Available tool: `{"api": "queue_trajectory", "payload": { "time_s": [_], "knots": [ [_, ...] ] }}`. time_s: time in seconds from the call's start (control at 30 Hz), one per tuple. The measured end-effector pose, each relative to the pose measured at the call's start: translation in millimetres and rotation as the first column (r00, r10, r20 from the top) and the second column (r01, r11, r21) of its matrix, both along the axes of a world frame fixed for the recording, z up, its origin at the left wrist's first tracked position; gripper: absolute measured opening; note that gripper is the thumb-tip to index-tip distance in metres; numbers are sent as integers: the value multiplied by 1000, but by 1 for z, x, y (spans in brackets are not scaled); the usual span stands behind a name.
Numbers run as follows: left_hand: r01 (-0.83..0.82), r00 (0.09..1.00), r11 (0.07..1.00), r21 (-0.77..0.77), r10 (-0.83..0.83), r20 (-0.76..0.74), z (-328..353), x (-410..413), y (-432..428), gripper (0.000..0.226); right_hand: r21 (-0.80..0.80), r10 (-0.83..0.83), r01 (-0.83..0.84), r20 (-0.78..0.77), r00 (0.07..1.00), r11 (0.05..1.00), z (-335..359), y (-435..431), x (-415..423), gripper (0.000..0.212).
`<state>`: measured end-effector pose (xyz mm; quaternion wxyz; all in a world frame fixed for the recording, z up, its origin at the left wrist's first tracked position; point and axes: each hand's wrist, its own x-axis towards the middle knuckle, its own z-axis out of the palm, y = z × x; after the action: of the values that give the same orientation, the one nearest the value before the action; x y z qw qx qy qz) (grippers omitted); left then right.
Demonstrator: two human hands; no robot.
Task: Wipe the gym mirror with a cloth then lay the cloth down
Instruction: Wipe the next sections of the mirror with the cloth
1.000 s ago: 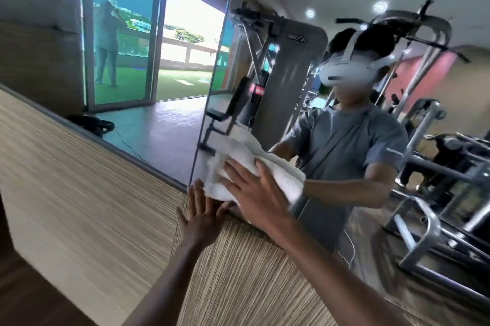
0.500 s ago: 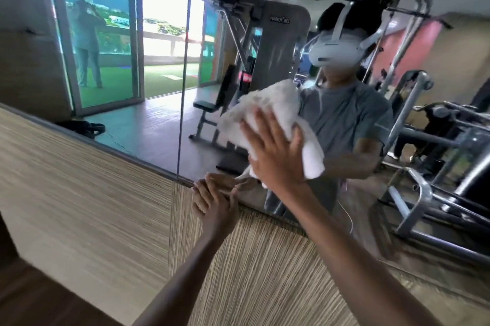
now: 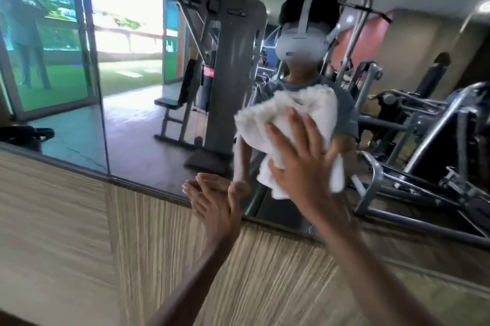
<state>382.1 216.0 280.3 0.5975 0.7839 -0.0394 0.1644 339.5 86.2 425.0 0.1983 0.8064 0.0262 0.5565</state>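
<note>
The wiping step is in hand: the right hand (image 3: 305, 166) presses a bunched white towel (image 3: 289, 124) flat against the gym mirror (image 3: 148, 118), its fingers (image 3: 294, 124) spread wide over the cloth, not pinching it. The left hand (image 3: 214, 206) braces open-palmed at the mirror's lower edge, fingers close together, where the glass meets the wood-grain wall panel (image 3: 66, 233). Next, I judge, more strokes across the unwiped glass with steady pressure, then finding a surface to lay the towel on; none shows here
</note>
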Motion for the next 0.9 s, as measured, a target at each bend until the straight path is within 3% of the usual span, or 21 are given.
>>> {"api": "queue_trajectory", "payload": {
  "time_s": [0.07,0.17,0.27,0.33,0.4,0.53,0.6,0.7,0.77,0.83,0.9],
  "knots": [
    [-15,1000,1000,-19,15,7,-1,-10,-17,107,26,43,-43,-9,999,999,-10,26,14,60],
    [-23,1000,1000,21,23,10,-4,-25,-41,102,-208,49,-78,-144,988,975,-32,26,16,52],
    [-38,999,998,48,37,20,-13,-41,-63,103,-379,33,-122,-232,972,918,-45,-18,-4,52],
    [-48,999,998,38,48,12,-13,-53,-83,114,-387,40,-140,-257,966,911,-59,-60,-28,53],
    [-56,998,998,19,56,-18,-8,-66,-106,110,-373,29,-125,-252,967,920,-71,-111,-59,57],
    [-57,996,997,-55,53,-67,2,-93,-157,108,-262,-45,4,-149,988,965,-59,-221,-139,71],
    [-63,996,996,-62,59,-73,3,-102,-176,109,-86,-91,86,-58,994,993,-32,-250,-159,74],
    [-18,999,999,-34,16,-35,-1,-121,-204,107,228,-95,66,116,989,971,-4,-233,-147,64],
    [3,1000,1000,-24,-3,-4,-3,-133,-220,107,293,-66,29,118,991,956,-7,-199,-129,67],
    [3,1000,999,-45,-2,12,-3,-137,-231,110,133,-21,18,19,1000,991,-25,-178,-119,70],
    [-11,999,1000,-27,12,43,-6,-138,-237,111,-131,-15,2,-93,996,991,-49,-183,-119,63]
  ]
}}
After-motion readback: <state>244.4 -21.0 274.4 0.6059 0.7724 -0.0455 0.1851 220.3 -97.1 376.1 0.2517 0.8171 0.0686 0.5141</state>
